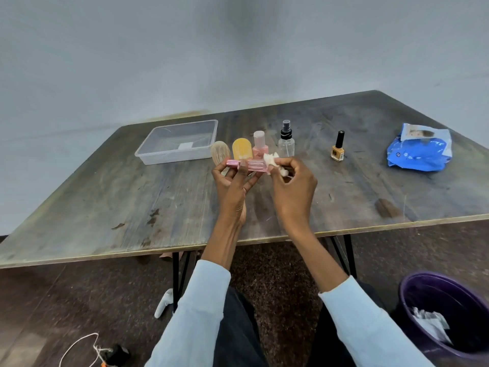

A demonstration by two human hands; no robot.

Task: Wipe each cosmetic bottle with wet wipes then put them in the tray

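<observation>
My left hand (pixel 232 181) holds a shiny pink tube-shaped bottle (pixel 254 165) sideways above the table. At the tube's right end, my right hand (pixel 293 186) pinches a crumpled white wet wipe (pixel 272 161). Behind the hands stand a beige oval bottle (pixel 220 152), a yellow oval bottle (pixel 242 149), a pink bottle with a pale cap (pixel 260 144) and a clear spray bottle with a black pump (pixel 286 140). A small yellow nail polish bottle (pixel 338 148) stands apart to the right. The clear plastic tray (pixel 150 157) lies at the back left with no bottles in it.
A blue wet wipes pack (pixel 419 152) lies at the table's right. A purple bin (pixel 423 295) holding crumpled wipes stands on the floor at the lower right. The table's front edge (pixel 105 256) runs in front of my knees. A white cord (pixel 79 345) lies on the floor.
</observation>
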